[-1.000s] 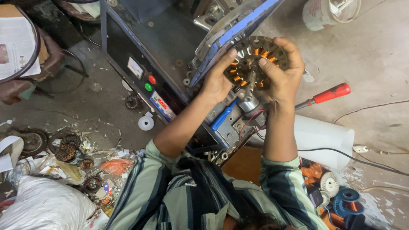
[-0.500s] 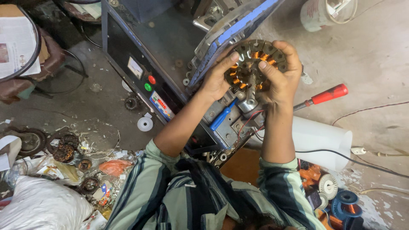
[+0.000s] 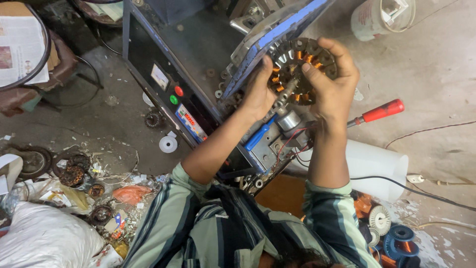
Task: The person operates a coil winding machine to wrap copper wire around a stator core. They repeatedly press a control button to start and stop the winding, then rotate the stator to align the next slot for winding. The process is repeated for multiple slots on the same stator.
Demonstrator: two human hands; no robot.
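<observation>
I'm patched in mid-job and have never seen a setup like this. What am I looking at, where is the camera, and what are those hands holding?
This is a single view from a camera worn on the person's head, looking straight down, so the striped sleeves at the bottom are their own arms. Both hands grip one round metal motor core wound with copper coils: the left hand on its left edge, the right hand over its right side. Beneath it stands a dark machine with a small meter plus red and green buttons. On the concrete floor lie a red-handled screwdriver, a white plastic container and blue wire spools.

Small pale display (image 3: pixel 159 77), striped label (image 3: pixel 191 124) on machine panel.
</observation>
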